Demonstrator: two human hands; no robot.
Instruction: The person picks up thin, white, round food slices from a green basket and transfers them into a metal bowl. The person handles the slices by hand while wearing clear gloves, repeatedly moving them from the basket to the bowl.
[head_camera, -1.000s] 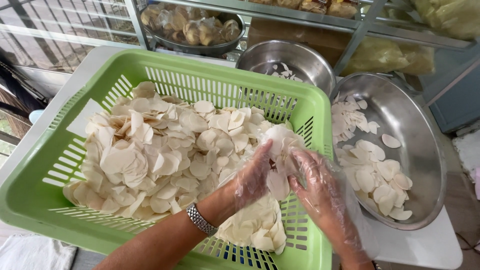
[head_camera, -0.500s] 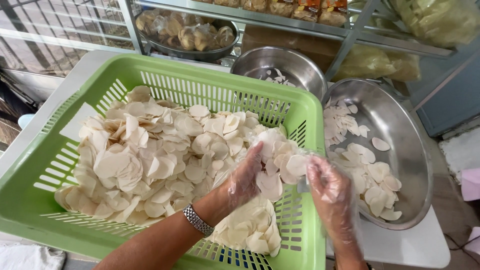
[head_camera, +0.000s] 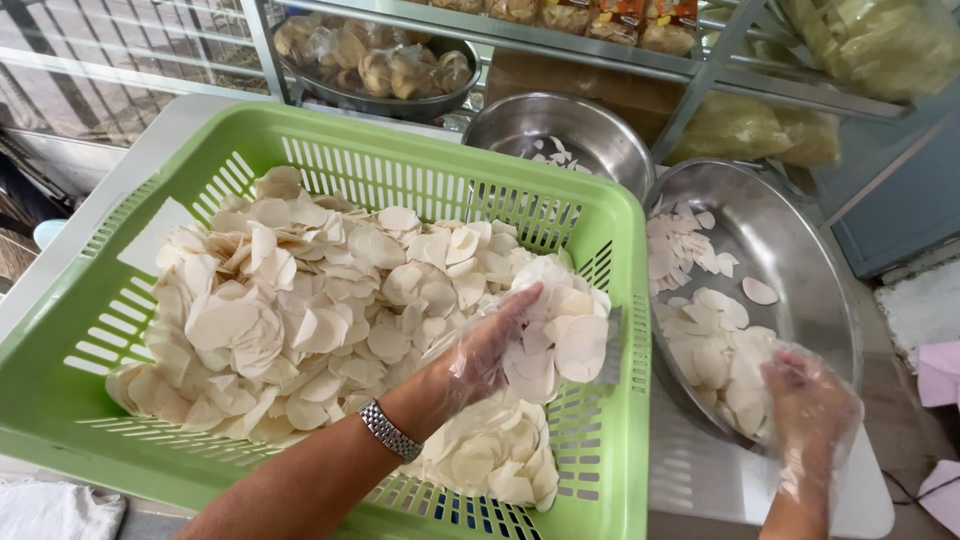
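Observation:
A large green slotted basket (head_camera: 620, 330) is heaped with pale round chips (head_camera: 300, 300). My left hand (head_camera: 490, 345), in a clear plastic glove with a metal watch at the wrist, rests on the chips near the basket's right wall and cups a few of them. My right hand (head_camera: 805, 400), also gloved, is down in the big steel pan (head_camera: 800, 260) to the right, closed over a few chips at the pan's near edge. More chips (head_camera: 705, 330) lie scattered in that pan.
A smaller steel bowl (head_camera: 560, 125) with a few chips stands behind the basket. A metal rack behind holds a dark bowl of fried pieces (head_camera: 380, 65) and bags of snacks (head_camera: 740, 130). All rests on a white tabletop (head_camera: 720, 480).
My right hand has moved from the basket's chips over to the steel pan on the right. My left hand has stayed on the chips by the basket's right wall.

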